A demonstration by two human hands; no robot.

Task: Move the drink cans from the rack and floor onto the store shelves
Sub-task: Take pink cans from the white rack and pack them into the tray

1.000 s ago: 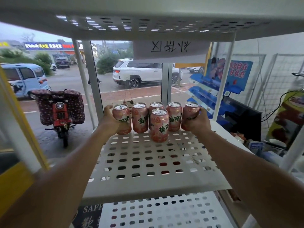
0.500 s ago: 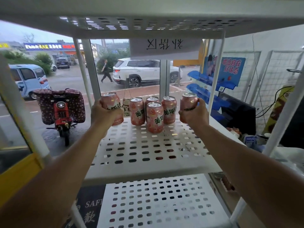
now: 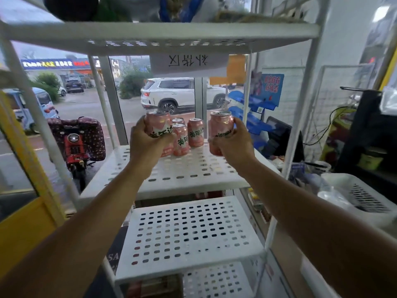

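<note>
A white perforated rack (image 3: 120, 160) stands in front of a window. My left hand (image 3: 148, 145) grips one pink drink can (image 3: 158, 123) and holds it above the rack's middle shelf. In my right hand (image 3: 232, 145) is a second pink can (image 3: 221, 125), also lifted off the shelf. Between my hands, three more pink cans stand upright at the back of that shelf: one at the front (image 3: 180, 139), one to its right (image 3: 195, 132) and one behind (image 3: 178, 120), mostly hidden.
A lower perforated shelf (image 3: 189, 235) sits below, and an upper shelf (image 3: 159, 35) carries blurred items. A white plastic basket (image 3: 363, 203) and a dark monitor (image 3: 281, 138) are to the right. A red scooter (image 3: 75, 143) and a white car stand outside the glass.
Both hands have lifted their cans off the shelf and drawn them back toward me. Three cans stay standing on the shelf. The camera has pulled back and tilted up.
</note>
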